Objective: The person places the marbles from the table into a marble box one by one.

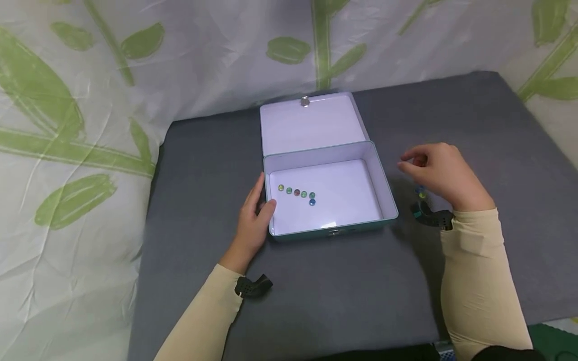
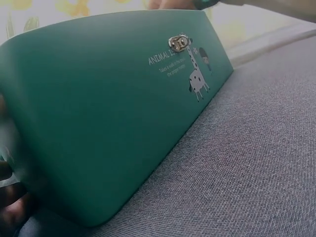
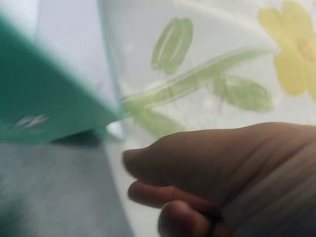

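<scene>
A green tin box with white insides stands on the table, its hinged lid folded back. Several small glass marbles, green, yellow, red and blue, lie on its floor toward the left. My left hand grips the box's left wall, thumb over the rim and fingers along the outside. Right of the box, my right hand hovers over the table with fingers bent. A small gap shows between its thumb and index finger, with nothing visible in it. Close below that hand lie more marbles, partly hidden by it and the wrist strap.
Grey cloth covers the table. Behind and to the left hangs a white sheet with green leaf patterns. The box front carries a metal clasp and a giraffe print.
</scene>
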Available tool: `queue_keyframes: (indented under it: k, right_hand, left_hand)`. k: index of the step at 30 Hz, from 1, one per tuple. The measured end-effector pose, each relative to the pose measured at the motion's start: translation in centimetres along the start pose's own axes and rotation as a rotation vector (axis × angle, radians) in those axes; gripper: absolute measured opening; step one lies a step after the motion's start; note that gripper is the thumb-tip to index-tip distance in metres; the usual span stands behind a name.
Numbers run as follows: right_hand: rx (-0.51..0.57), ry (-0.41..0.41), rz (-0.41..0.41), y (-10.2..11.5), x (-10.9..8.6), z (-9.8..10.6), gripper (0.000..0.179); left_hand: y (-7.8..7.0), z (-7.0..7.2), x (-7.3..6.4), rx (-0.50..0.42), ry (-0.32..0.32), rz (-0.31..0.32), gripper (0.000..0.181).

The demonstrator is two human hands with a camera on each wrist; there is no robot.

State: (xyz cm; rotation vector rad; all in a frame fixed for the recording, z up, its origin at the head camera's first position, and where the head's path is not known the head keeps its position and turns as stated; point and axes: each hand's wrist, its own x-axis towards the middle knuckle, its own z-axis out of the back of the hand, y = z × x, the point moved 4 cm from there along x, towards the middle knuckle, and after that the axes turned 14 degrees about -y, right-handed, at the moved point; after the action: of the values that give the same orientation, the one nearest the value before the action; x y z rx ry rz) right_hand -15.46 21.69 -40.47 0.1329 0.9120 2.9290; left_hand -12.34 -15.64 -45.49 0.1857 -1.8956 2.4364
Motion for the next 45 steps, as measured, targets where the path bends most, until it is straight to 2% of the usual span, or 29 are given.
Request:
queue_keyframes:
  k: [5,11,18,29,34,40,45]
  right_hand:
    - [-0.027,0.017,-0.011,-1.5,-0.1,-0.7,0.04]
    - [-0.04,0.004,-0.043,-2.7,0.2,-0.3,0.04]
    - [-0.049,-0.009,-0.042,-4.0,0.6,-0.2,0.037]
    - [-0.06,0.026,-0.04,-5.3,0.9,-1.4,0.027]
    - [-0.065,0.012,-0.03,-5.9,1.0,-1.7,0.025]
    - [-0.055,0.018,-0.057,-6.2,0.3,-1.6,0.027]
    - [-0.05,-0.005,-0.049,-5.9,-0.4,-1.6,0.025]
  left_hand:
    - [0.3,0.5,-0.2,-0.023,-0.013,0.012,0.061]
    - [0.2,1.1,-0.3,-0.047,-0.038,0.016,0.062]
    - [-0.3,1.2,-0.2,-0.046,-0.039,-0.023,0.062]
    - [-0.3,0.9,0.0,-0.039,-0.018,-0.024,0.063]
    - [-0.4,0.7,0.0,-0.036,-0.009,-0.017,0.063]
    - [-0.2,0.3,0.1,-0.05,0.009,0.011,0.063]
    - [0.1,0.0,0.0,-0.013,0.015,0.023,0.062]
